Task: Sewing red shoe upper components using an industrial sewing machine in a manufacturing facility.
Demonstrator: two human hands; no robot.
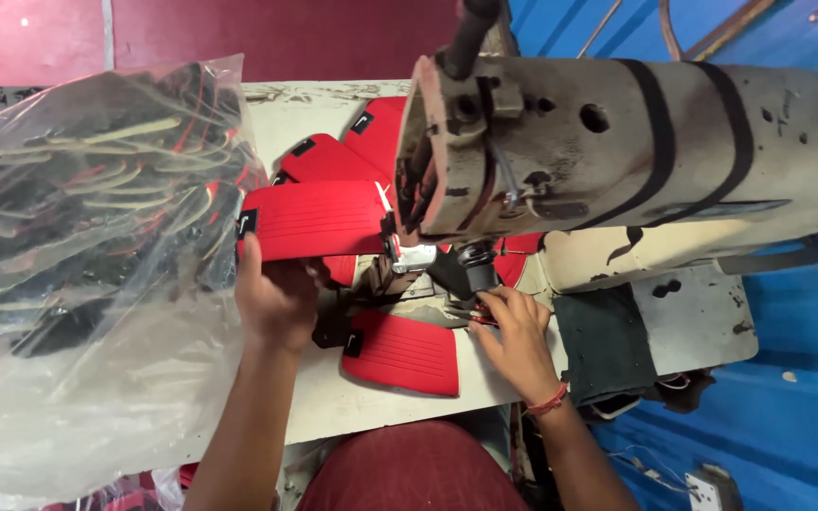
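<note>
1. Blue floor fills the right and lower right of frame, dark red wall along the top; a worn cream table (pixel 371 402) sits at centre with a big scuffed sewing machine (pixel 636 142) running from centre to the right edge
2. Left hand (pixel 276 298), left of centre, fingers closed on the lower edge of a red panel (pixel 312 220), thumb underneath, holding it flat and lifted toward the needle area (pixel 414 255)
3. Red panel sits centre-left, its right edge touching the machine head; ribbed stitch lines across it, small black tab (pixel 247 223) on its left end
4. Right hand (pixel 515 341), centre-right and below the machine head, fingertips pinched on something small and reddish, maybe thread or snips, too small to tell
5. Handling, judged: the panel looks light, padded and semi-stiff, since it holds shape with only one edge gripped; fabric face likely not slippery; not fragile, but it could crease if bent
6. Best hold, judged: the free lower or left edge near the tab, fingers flat, well away from the needle
7. Second red panel (pixel 400 352) lies flat on the table between the hands, more red pieces (pixel 333 159) stacked behind at upper centre
8. Clear plastic bag (pixel 87 237) of dark strips fills the left of frame, just beside the left hand
9. Dark cloth (pixel 603 345) drapes over the table edge right of the right hand
</note>
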